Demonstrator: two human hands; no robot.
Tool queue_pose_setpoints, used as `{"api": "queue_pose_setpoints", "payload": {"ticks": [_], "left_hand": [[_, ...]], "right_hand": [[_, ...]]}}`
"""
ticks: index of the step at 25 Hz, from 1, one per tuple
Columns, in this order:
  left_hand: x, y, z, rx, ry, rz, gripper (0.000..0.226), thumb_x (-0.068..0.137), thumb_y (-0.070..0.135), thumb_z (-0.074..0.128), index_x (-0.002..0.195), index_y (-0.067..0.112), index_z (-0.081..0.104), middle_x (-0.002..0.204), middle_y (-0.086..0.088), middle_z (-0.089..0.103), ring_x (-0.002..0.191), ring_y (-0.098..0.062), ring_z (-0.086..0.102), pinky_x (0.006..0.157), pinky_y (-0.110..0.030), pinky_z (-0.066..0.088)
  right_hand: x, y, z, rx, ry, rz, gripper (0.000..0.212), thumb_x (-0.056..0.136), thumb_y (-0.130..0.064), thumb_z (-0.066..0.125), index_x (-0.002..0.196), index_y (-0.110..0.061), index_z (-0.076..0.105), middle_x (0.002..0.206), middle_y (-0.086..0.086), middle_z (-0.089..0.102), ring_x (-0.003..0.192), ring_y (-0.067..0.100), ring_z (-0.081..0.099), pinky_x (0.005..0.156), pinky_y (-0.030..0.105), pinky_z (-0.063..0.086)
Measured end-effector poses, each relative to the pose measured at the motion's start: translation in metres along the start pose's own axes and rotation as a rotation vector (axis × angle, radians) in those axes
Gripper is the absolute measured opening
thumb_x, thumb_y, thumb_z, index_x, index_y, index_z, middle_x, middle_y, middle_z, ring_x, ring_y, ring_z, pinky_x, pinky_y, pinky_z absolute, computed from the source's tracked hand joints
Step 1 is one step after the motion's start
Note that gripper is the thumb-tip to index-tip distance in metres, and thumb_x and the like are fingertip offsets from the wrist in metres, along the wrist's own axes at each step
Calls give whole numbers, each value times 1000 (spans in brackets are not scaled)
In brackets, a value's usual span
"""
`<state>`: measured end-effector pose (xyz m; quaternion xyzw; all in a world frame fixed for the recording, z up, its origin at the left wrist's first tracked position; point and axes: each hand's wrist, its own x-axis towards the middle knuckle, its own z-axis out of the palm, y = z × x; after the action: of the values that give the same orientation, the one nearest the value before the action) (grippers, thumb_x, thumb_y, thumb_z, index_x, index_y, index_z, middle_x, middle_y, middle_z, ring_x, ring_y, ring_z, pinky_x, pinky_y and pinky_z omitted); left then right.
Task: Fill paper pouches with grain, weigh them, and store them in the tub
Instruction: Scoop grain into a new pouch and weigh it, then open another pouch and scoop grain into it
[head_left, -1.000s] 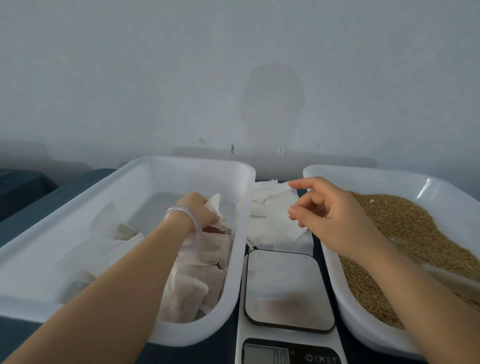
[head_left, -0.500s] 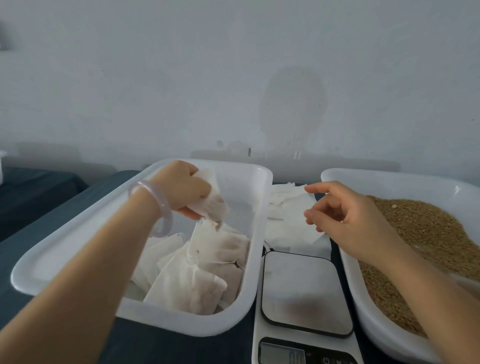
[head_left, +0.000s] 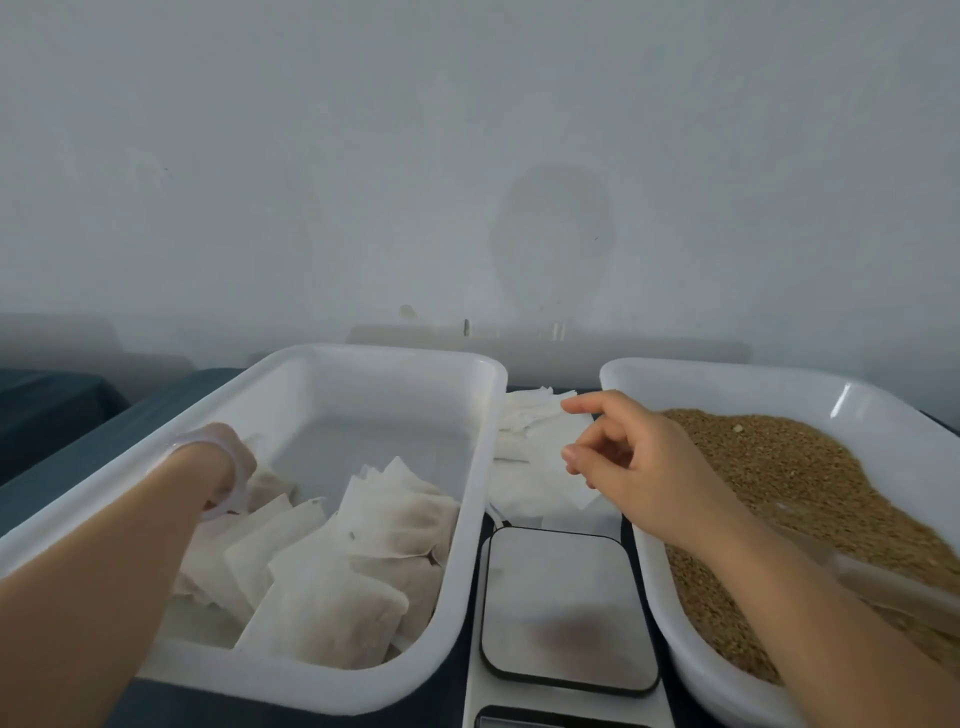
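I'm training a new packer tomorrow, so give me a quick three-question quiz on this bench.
1. True or false: a pouch lies on the scale.
2. The grain is in: A) a sack, B) the right tub, C) a bowl.
3. Fill in: the right hand is over a stack of flat paper ___.
Key: 1 false; 2 B; 3 pouches.

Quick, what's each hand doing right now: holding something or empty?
Left hand: low in the tub among the filled pouches; fingers hidden, cannot be told.
Right hand: open, fingers loosely curled, holding nothing.
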<state>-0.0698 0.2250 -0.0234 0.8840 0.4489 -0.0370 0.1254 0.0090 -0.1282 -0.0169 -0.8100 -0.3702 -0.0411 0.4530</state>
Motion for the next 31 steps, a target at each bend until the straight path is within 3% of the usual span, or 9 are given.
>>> {"api": "queue_pose_setpoints", "payload": {"ticks": [2, 5, 9, 12, 16, 20, 22, 26, 31], "left_hand": [[1, -6, -6, 54, -43, -49, 15, 88, -1, 56, 99, -7, 63, 61, -6, 48, 73, -28, 55, 52, -26, 46], [-4, 3, -15, 225, 30, 38, 27, 80, 7, 63, 107, 4, 66, 83, -8, 61, 83, -27, 60, 80, -32, 54], [-56, 83, -22, -31, 217, 654, 27, 88, 20, 58, 114, 13, 62, 121, -4, 62, 113, -22, 54, 95, -26, 39], [-109, 148, 6, 32, -18, 1061, 24, 92, 24, 53, 113, 18, 64, 121, 3, 63, 114, -16, 54, 97, -26, 38], [-127, 202, 56, 512, -161, 966, 29, 91, 17, 51, 119, 13, 59, 107, -6, 61, 90, -26, 58, 75, -33, 46], [-122, 214, 69, 720, -189, 885, 16, 89, 10, 53, 73, 7, 52, 71, -4, 48, 57, -20, 46, 55, -28, 41], [-119, 212, 71, 690, -186, 861, 7, 89, 10, 52, 85, 6, 56, 72, -4, 48, 57, -19, 46, 51, -29, 38], [-114, 210, 84, 573, -241, 850, 47, 92, 16, 50, 136, 13, 38, 116, -10, 55, 83, -28, 48, 65, -35, 42], [-115, 217, 86, 403, -129, 832, 14, 91, 15, 53, 103, 9, 55, 102, -9, 59, 77, -25, 54, 59, -32, 44]], "right_hand": [[0, -1, 1, -10, -3, -15, 31, 86, -17, 65, 109, -34, 53, 78, -17, 67, 69, 0, 60, 66, 6, 40], [1, -2, 2, -22, 36, -7, 30, 86, -17, 65, 109, -32, 54, 77, -15, 67, 68, -1, 60, 65, 5, 40], [3, -1, 0, -44, 193, 44, 29, 86, -18, 64, 111, -29, 56, 70, -8, 67, 68, 2, 61, 68, 14, 45], [4, 3, -3, -35, 272, 97, 29, 86, -20, 64, 111, -31, 55, 69, -9, 67, 68, 2, 61, 71, 22, 46], [3, 5, -5, -28, 300, 132, 29, 86, -19, 64, 111, -31, 54, 68, -11, 68, 69, 3, 62, 71, 23, 46], [4, 6, -4, -24, 284, 122, 29, 85, -19, 64, 110, -32, 54, 69, -15, 68, 67, 0, 61, 68, 19, 44], [4, 6, -3, -25, 275, 112, 29, 85, -19, 64, 109, -32, 54, 70, -15, 68, 67, -1, 61, 68, 19, 43], [3, 6, -2, -41, 259, 91, 30, 85, -21, 65, 107, -36, 53, 70, -13, 68, 68, -2, 60, 67, 14, 41], [2, 7, -4, -47, 288, 119, 29, 84, -21, 65, 108, -34, 55, 69, -10, 68, 67, 0, 61, 66, 16, 42]]}}
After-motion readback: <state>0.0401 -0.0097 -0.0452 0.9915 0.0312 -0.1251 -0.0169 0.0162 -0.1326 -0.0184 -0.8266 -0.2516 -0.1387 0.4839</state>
